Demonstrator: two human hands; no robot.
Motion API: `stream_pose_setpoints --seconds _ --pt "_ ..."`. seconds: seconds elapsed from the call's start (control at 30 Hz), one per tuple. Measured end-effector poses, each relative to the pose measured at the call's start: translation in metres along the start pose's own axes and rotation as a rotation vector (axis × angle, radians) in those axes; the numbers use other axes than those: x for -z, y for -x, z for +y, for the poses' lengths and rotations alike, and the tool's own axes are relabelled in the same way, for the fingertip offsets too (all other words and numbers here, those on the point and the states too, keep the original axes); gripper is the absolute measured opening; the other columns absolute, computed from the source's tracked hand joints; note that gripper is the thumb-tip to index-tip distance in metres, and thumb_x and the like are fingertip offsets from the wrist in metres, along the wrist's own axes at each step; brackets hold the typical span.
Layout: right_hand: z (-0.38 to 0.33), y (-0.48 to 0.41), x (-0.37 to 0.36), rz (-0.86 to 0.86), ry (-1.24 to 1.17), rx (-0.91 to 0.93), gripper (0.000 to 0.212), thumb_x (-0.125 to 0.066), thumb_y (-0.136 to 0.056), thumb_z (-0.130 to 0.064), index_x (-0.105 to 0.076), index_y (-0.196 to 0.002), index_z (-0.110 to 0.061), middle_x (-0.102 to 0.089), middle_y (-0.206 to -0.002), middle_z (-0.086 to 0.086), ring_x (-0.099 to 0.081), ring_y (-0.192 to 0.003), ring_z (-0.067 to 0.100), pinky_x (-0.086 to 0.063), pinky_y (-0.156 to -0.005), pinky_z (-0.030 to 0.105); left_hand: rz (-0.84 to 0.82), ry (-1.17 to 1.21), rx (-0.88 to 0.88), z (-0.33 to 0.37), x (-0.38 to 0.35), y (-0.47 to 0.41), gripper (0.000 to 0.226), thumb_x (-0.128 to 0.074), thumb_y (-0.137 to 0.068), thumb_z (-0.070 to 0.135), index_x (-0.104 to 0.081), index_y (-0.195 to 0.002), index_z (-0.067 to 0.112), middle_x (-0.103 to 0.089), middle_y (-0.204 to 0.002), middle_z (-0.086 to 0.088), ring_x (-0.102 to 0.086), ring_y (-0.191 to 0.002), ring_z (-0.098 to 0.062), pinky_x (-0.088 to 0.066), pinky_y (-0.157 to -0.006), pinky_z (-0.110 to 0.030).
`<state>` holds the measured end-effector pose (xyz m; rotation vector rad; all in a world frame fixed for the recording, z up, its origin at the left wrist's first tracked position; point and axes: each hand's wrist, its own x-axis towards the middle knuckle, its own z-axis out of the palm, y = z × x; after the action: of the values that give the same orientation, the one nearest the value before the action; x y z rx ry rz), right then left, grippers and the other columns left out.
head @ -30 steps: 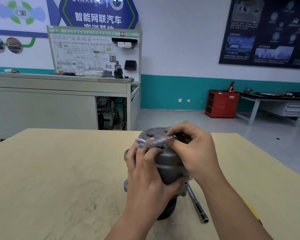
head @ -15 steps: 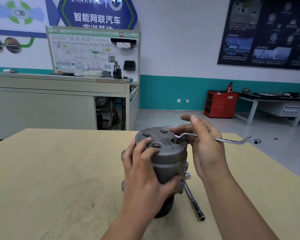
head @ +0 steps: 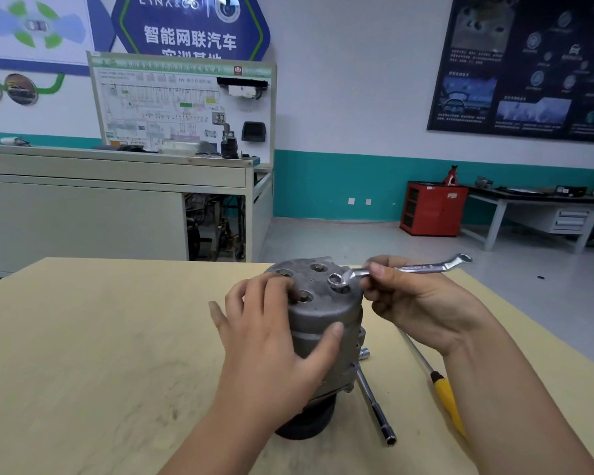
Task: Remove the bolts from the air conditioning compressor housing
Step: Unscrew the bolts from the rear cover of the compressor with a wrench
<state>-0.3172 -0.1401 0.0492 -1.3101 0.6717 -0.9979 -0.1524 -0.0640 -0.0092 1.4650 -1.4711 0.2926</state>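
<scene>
Our right hand (head: 422, 303) pinches the wrench (head: 419, 268), ring over a bolt (head: 338, 282) atop the housing (head: 323, 313) on the table (head: 83, 337); our left hand (head: 275, 344) grips that housing. We should seat the ring fully before turning.

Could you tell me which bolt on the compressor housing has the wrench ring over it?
The rightmost bolt, nearest the right hand: the ring of the wrench sits over it; the others carry no tool.
</scene>
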Motion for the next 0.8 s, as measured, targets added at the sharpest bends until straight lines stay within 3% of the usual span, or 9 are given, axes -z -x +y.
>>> stream_pose_setpoints --seconds 0.1,0.17,0.27,0.33,0.47,0.7,0.8 --pt "0.000 0.000 0.002 0.021 0.008 -0.004 0.010 -0.067 -0.062 -0.021 -0.073 -0.059 -0.014 -0.066 -0.063 0.003 -0.054 -0.051 0.006 -0.038 -0.048 0.014 -0.080 -0.059 0.111 0.010 0.007 -0.011 0.052 -0.036 -0.067 0.077 -0.036 -0.097 0.034 -0.042 -0.099 0.019 -0.032 -0.109 -0.010 -0.001 -0.110 -0.062" --pt "-0.002 -0.002 0.006 0.092 -0.087 0.026 0.012 -0.065 -0.065 -0.022 -0.072 -0.060 -0.014 -0.065 -0.062 0.002 -0.054 -0.051 0.006 -0.040 -0.047 0.014 -0.104 -0.047 0.129 0.014 0.011 -0.019 0.047 -0.038 -0.071 0.076 -0.037 -0.100 0.039 -0.043 -0.099 0.021 -0.030 -0.109 -0.006 0.003 -0.111 -0.054" --pt "-0.004 -0.003 0.013 0.191 -0.182 0.084 0.013 -0.065 -0.066 -0.023 -0.065 -0.074 -0.013 -0.065 -0.064 0.001 -0.055 -0.053 0.007 -0.042 -0.047 0.015 -0.146 -0.127 0.064 0.020 0.016 -0.035 0.035 -0.042 -0.081 0.060 -0.053 -0.109 0.042 -0.042 -0.103 0.024 -0.033 -0.119 -0.010 0.001 -0.110 -0.044" --pt "-0.002 -0.002 0.015 0.217 -0.173 0.109 0.011 -0.065 -0.067 -0.023 -0.065 -0.072 -0.014 -0.066 -0.064 0.001 -0.056 -0.053 0.007 -0.042 -0.046 0.015 -0.263 -0.154 0.032 0.024 0.016 -0.050 0.027 -0.044 -0.090 0.052 -0.057 -0.113 0.046 -0.047 -0.109 0.024 -0.032 -0.122 -0.009 -0.002 -0.107 -0.038" --pt "0.007 0.001 0.013 0.251 -0.161 0.104 0.009 -0.064 -0.069 -0.023 -0.068 -0.069 -0.015 -0.066 -0.064 0.001 -0.056 -0.053 0.006 -0.043 -0.046 0.015 -0.526 -0.140 0.024 0.031 0.012 -0.074 0.022 -0.048 -0.096 0.043 -0.061 -0.112 0.050 -0.056 -0.119 0.021 -0.035 -0.124 -0.013 -0.016 -0.108 -0.042" --pt "0.016 0.004 0.014 0.287 -0.209 0.063 0.008 -0.062 -0.079 -0.020 -0.064 -0.073 -0.014 -0.064 -0.064 0.001 -0.055 -0.053 0.007 -0.044 -0.048 0.017 -0.457 -0.046 0.047 0.031 0.010 -0.083 0.012 -0.058 -0.092 0.037 -0.068 -0.088 0.044 -0.060 -0.108 0.016 -0.043 -0.117 -0.014 -0.025 -0.093 -0.035" --pt "0.017 0.006 0.013 0.306 -0.213 0.059 0.015 -0.060 -0.085 -0.017 -0.065 -0.071 -0.014 -0.064 -0.063 0.000 -0.055 -0.053 0.007 -0.042 -0.051 0.019 -0.412 0.062 0.052 0.031 0.014 -0.086 0.021 -0.060 -0.091 0.033 -0.060 -0.075 0.046 -0.059 -0.101 0.013 -0.047 -0.112 -0.017 -0.033 -0.099 -0.041"
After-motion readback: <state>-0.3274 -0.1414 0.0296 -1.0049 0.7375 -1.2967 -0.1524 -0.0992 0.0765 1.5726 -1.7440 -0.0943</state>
